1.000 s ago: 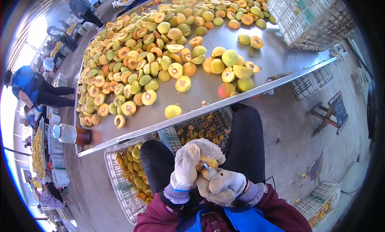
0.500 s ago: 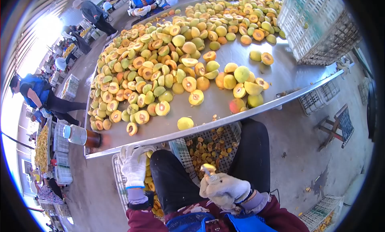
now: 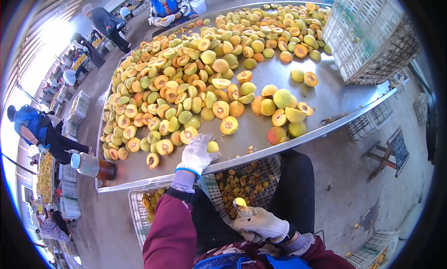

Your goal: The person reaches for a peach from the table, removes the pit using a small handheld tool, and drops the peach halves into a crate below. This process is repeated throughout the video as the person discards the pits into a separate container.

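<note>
My left hand (image 3: 198, 153), in a white knit glove, reaches over the near table edge with its fingers closed around a yellow peach half (image 3: 213, 147). Close to my lap, my right hand (image 3: 261, 224), also gloved, grips a small spoon-like metal tool (image 3: 237, 207); a yellow piece of fruit (image 3: 240, 202) shows at its tip. Its handle is hidden in the glove. Halved peaches (image 3: 177, 92) lie heaped on the metal table (image 3: 321, 108), many cut side up with brown centres.
Between my knees a crate (image 3: 212, 190) holds brown pits and scraps. Left of it stands a crate (image 3: 139, 208) of yellow fruit pieces. A jar (image 3: 93, 165) of brown liquid is by the left corner. A white crate (image 3: 368, 41) stands on the table's right; a person (image 3: 167, 8) sits opposite.
My left hand has moved from above the left crate up to the table and closed on a peach half. My right hand stays near my lap with the tool.
</note>
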A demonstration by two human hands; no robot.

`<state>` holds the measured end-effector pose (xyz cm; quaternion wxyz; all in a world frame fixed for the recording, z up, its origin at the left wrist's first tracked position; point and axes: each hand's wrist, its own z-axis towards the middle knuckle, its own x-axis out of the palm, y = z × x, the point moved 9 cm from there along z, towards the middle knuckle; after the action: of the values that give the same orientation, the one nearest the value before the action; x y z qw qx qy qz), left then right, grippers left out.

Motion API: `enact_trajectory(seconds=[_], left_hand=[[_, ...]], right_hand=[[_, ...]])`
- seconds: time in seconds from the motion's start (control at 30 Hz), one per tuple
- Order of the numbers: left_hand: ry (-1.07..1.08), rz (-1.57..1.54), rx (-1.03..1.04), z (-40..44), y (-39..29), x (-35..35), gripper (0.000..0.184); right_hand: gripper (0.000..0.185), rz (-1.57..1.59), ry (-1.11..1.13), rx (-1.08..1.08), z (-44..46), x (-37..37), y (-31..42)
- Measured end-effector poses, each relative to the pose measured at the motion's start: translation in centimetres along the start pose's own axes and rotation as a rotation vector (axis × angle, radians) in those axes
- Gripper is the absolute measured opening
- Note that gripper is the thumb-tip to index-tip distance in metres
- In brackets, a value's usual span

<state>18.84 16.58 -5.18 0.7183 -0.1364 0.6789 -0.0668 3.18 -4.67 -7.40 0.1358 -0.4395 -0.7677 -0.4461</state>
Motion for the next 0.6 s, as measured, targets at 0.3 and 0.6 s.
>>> enact_trajectory(seconds=[0.3,0.6], left_hand=[[0.299,-1.505,-0.003,-7.3,-9.5,-3.4,0.041],[0.236,-1.679,-0.443,-12.0,-7.7,0.7,0.051]], right_hand=[[0.021,-0.225,-0.21,-0.016,-0.5,-0.9,2.0],[0.04,-0.787,-0.604,-0.371,-3.0,-1.6,5.0]])
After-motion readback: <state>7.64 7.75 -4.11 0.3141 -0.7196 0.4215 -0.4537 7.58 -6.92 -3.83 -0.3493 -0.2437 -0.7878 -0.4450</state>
